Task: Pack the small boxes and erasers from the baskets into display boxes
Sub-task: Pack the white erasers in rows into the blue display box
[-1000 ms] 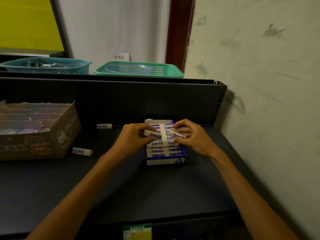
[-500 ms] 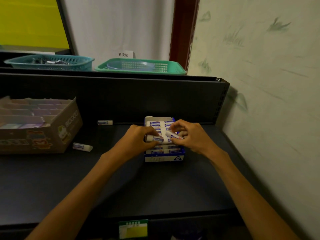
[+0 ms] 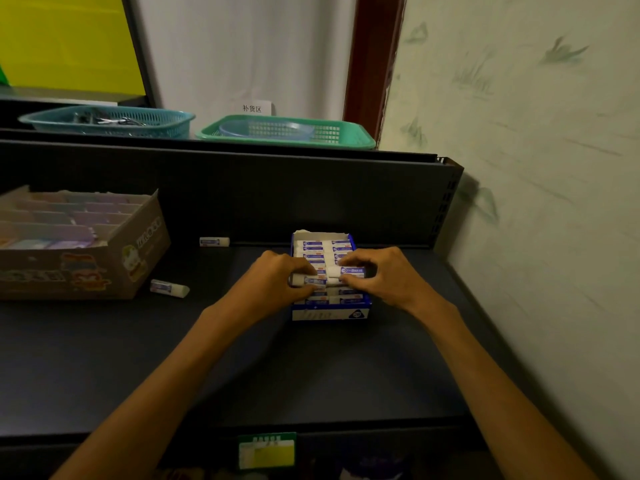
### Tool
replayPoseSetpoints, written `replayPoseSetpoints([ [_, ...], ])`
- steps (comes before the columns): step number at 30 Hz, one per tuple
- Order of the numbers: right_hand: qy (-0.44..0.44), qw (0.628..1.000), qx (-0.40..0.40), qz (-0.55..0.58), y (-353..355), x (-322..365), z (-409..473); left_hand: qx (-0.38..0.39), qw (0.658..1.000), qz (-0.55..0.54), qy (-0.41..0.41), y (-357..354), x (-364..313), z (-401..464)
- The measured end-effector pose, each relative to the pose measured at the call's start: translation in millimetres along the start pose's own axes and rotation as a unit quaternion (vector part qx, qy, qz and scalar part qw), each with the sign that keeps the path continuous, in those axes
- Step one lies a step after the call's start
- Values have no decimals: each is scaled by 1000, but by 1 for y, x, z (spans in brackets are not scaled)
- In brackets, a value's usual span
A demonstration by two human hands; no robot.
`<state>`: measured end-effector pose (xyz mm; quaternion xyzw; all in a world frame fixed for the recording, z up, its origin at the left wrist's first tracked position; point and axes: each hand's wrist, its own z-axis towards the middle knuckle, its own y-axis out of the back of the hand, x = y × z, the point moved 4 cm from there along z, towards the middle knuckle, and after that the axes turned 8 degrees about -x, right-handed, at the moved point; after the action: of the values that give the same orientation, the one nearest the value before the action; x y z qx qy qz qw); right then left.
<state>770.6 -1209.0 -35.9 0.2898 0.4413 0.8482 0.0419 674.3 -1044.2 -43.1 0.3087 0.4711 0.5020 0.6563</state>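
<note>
Pinching one eraser apiece: left hand [image 3: 277,284] fingers [image 3: 304,270] curled narrow round a blue-sleeved eraser [image 3: 310,280], right hand [image 3: 384,277] gripping another [image 3: 348,271], both lowering into the blue display box [image 3: 330,312] at 12 o'clock. Risking, probably, a jam or buckled sleeve from forcing into packed rows. Lying loose at 10 o'clock: two erasers [image 3: 169,288] [image 3: 214,241] beside the cardboard box [image 3: 136,258]. Sitting farther, at 11 and 12: baskets [image 3: 104,121] [image 3: 346,138].
</note>
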Motion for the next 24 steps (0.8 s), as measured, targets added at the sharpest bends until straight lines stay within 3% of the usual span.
replayPoseSetpoints([
  [24,-23,993,86,-72,-11,-13,-4,30,994,91,-53,-4,-8,1],
])
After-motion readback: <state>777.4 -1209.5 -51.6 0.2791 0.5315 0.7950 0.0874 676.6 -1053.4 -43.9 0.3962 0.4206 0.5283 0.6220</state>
